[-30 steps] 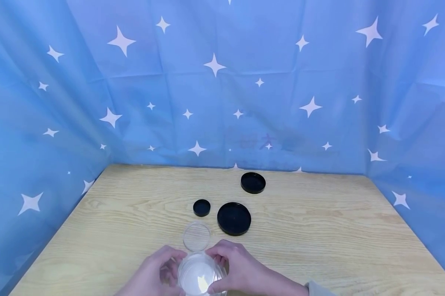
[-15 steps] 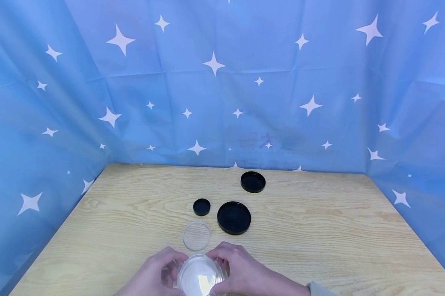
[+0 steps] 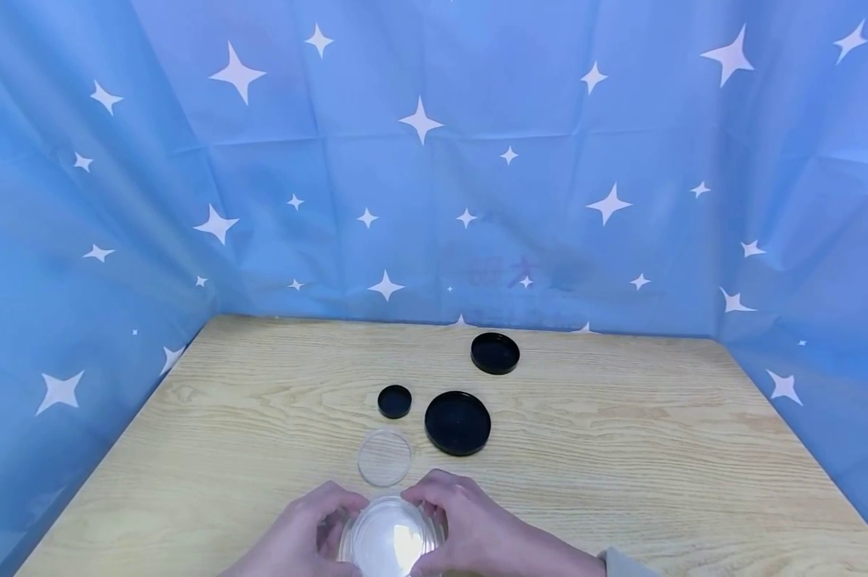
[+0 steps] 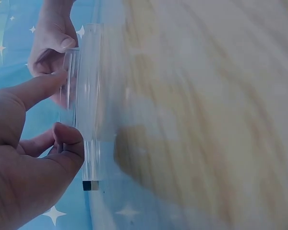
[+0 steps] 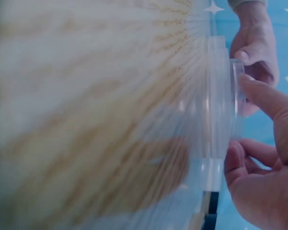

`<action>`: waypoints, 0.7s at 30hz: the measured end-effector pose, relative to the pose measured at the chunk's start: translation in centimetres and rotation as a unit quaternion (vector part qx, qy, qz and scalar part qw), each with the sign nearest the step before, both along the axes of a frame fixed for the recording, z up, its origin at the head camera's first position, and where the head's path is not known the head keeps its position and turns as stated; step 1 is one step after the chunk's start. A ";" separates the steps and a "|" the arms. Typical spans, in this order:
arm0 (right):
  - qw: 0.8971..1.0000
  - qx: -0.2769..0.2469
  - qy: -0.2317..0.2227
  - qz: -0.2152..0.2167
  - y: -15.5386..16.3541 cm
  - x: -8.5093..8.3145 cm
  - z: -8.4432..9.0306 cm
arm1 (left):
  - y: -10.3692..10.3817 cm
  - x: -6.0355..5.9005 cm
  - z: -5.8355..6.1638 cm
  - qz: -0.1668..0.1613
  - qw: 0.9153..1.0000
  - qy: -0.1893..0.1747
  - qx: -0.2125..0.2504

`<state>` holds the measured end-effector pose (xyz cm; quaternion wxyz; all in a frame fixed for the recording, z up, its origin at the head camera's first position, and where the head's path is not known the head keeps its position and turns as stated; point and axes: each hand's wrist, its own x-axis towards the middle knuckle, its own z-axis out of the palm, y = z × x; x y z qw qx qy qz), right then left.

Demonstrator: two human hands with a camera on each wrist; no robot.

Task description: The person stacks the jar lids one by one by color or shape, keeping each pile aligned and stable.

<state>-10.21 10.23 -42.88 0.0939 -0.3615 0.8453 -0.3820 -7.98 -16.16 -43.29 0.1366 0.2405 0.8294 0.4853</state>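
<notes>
Right there at the near side of the pale wood-grain table (image 3: 621, 465), the person's left hand (image 3: 305, 529) and right hand (image 3: 468, 525) grip a clear round plastic stack (image 3: 386, 541) from either side, fingers and thumbs bent around it. It sits flat, face up, its circle about equally wide every way. Layered rims show, the top piece narrower, with white glare shining. Just beyond lies a thin clear plastic disc (image 3: 385, 457).
</notes>
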 end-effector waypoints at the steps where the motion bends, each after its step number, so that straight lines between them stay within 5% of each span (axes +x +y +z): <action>1: 1.000 0.005 -0.003 0.001 0.0 0.0 0.1 | 0.0 0.0 0.0 0.002 1.000 0.001 -0.006; 8: 0.999 0.018 0.025 0.011 -0.1 0.2 0.0 | 0.1 -0.1 -0.2 -0.002 1.000 0.007 -0.027; 21: 0.998 0.056 -0.007 0.001 -0.5 0.3 0.4 | 0.1 -0.1 -0.1 0.004 0.999 0.007 -0.043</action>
